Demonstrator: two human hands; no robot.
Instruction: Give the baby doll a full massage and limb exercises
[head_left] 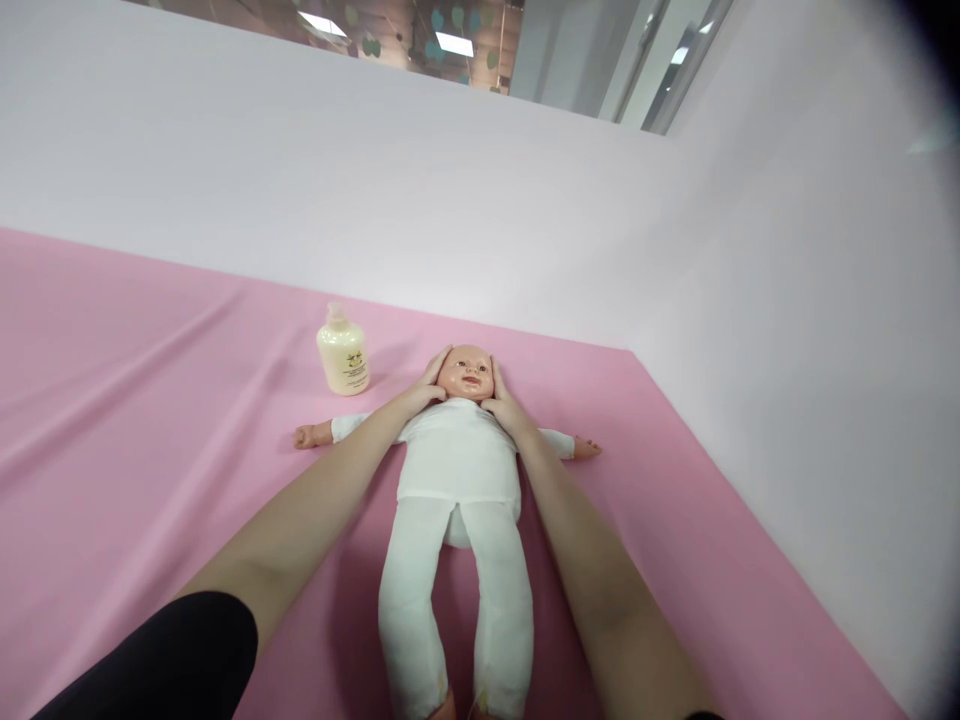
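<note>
Doll point(459, 470) supine on pink sheet point(150, 400); left hand point(421, 392), right hand point(501, 402) cup head, grip open, steadying. Bottle point(343, 352) near left.

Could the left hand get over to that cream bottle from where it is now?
Probably yes. The left hand rests on the doll's head, and the bottle stands just beyond it on bare pink cloth, nothing between.

A flat surface point(135, 400) covered with a smooth pink cloth fills the lower part of the view, with a few soft folds on its left side. A baby doll in soft white clothes point(459, 470) lies on its back on the surface, arms spread wide. A small round bottle of pale yellow cream point(343, 352) stands upright near the doll's head, not touching it.
</note>
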